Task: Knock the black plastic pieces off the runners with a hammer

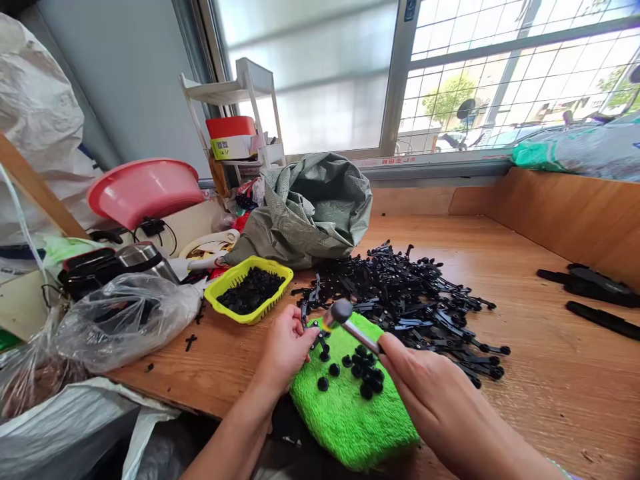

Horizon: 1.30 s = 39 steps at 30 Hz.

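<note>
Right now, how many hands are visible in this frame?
2: the left hand holds a black part at the green towel; the right hand grips a hammer above the towel. No others show.

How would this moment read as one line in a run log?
left hand: pinching black part | right hand: gripping hammer | green towel: black knobs on top | yellow basket: small black pieces inside

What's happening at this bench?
A person's left hand holds a slim black part at the green cloth. The right hand grips a hammer, its head close to the left fingertips; contact is unclear. Round black pieces lie on the cloth, with a pile of black parts beyond it.
</note>
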Tool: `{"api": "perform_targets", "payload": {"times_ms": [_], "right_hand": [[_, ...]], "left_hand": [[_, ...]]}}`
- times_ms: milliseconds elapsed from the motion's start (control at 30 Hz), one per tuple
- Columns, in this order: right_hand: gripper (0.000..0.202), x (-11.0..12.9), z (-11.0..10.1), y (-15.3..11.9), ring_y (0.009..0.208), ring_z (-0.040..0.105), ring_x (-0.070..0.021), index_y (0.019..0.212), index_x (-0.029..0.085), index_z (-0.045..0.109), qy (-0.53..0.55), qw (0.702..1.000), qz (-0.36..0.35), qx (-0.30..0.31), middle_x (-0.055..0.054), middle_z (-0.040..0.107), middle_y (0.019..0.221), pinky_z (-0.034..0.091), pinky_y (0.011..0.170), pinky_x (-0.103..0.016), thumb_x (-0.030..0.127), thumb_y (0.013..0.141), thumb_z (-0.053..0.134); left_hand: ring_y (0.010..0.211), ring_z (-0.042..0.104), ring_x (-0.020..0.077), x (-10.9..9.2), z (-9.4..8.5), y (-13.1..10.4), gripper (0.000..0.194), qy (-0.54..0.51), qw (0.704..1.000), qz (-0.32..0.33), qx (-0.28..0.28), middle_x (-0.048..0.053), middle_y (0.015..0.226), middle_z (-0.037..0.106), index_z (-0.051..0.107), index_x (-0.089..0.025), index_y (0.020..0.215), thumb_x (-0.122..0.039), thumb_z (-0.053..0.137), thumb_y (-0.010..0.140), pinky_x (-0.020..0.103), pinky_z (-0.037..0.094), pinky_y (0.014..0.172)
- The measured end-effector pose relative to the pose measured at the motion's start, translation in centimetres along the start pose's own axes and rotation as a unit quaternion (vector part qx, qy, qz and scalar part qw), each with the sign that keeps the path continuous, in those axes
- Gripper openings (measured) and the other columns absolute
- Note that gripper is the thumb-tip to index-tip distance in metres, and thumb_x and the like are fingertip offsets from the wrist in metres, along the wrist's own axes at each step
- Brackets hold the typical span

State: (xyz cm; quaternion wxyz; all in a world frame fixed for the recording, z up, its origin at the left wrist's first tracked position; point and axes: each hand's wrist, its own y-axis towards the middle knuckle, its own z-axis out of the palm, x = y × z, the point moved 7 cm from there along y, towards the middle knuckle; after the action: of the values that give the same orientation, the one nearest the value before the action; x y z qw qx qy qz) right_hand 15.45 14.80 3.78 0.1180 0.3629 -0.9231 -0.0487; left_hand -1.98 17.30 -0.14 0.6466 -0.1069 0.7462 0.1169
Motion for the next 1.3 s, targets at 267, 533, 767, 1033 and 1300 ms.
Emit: {"api": "perform_targets", "payload": {"times_ms": [267, 533, 767, 1033, 1300], "right_hand": [[0.017, 0.5, 0.2, 0.2, 0.051, 0.055, -0.0217, 0.08, 0.019, 0.04, -0.023, 1.0, 0.003, 0.003, -0.003, 0.053, 0.059, 0.021, 0.045, -0.029, 0.012, 0.088, 0.027], [0.024, -0.7, -1.6, -0.6, 0.047, 0.053, -0.0182, 0.075, 0.022, 0.037, -0.006, 0.998, -0.005, -0.056, 0.0, 0.052, 0.055, 0.027, 0.043, -0.028, 0.021, 0.094, 0.022], [0.032, -0.8, -4.6, -4.5, 0.057, 0.064, -0.0162, 0.088, 0.022, 0.045, -0.04, 0.967, -0.088, -0.237, -0.005, 0.067, 0.074, 0.042, 0.041, -0.021, 0.03, 0.099, 0.016], [0.031, -0.3, -3.8, -5.4, 0.059, 0.065, -0.0151, 0.098, 0.021, 0.043, -0.062, 0.963, -0.11, -0.236, -0.005, 0.068, 0.078, 0.047, 0.044, -0.016, 0.03, 0.1, 0.013], [0.035, 0.9, -4.8, -4.9, 0.049, 0.062, -0.0156, 0.081, 0.025, 0.041, 0.007, 0.963, -0.116, -0.244, 0.0, 0.065, 0.064, 0.041, 0.037, -0.02, 0.034, 0.099, 0.012]], "left_hand": [[0.032, 0.035, 0.0059, 0.7, 0.0, 0.2, 0.029, -0.003, 1.0, -0.006, 0.0, -0.011, 0.046, 0.036, 0.041, -0.017, 0.072, -0.033, 0.06, 0.058, 0.015, 0.027, 0.03], [0.033, 0.031, 0.003, 0.9, -1.1, -1.0, 0.043, -0.094, 0.994, -0.045, -0.019, -0.008, 0.048, 0.046, 0.05, -0.014, 0.082, -0.042, 0.07, 0.056, 0.013, 0.02, 0.034], [0.072, 0.057, 0.0181, 0.3, -2.5, -5.5, 0.039, -0.003, 0.993, -0.057, 0.103, 0.008, 0.076, 0.066, 0.07, -0.011, 0.086, -0.046, 0.062, 0.07, 0.023, 0.043, 0.063], [0.077, 0.059, 0.0224, -0.2, -2.3, -6.4, 0.035, 0.188, 0.977, 0.003, 0.101, 0.007, 0.087, 0.069, 0.07, -0.019, 0.095, -0.042, 0.051, 0.077, 0.031, 0.046, 0.076], [0.072, 0.061, 0.0208, -1.0, -2.1, -6.9, 0.034, 0.227, 0.967, 0.032, 0.107, 0.006, 0.085, 0.069, 0.069, -0.02, 0.097, -0.04, 0.048, 0.08, 0.03, 0.047, 0.075]]}}
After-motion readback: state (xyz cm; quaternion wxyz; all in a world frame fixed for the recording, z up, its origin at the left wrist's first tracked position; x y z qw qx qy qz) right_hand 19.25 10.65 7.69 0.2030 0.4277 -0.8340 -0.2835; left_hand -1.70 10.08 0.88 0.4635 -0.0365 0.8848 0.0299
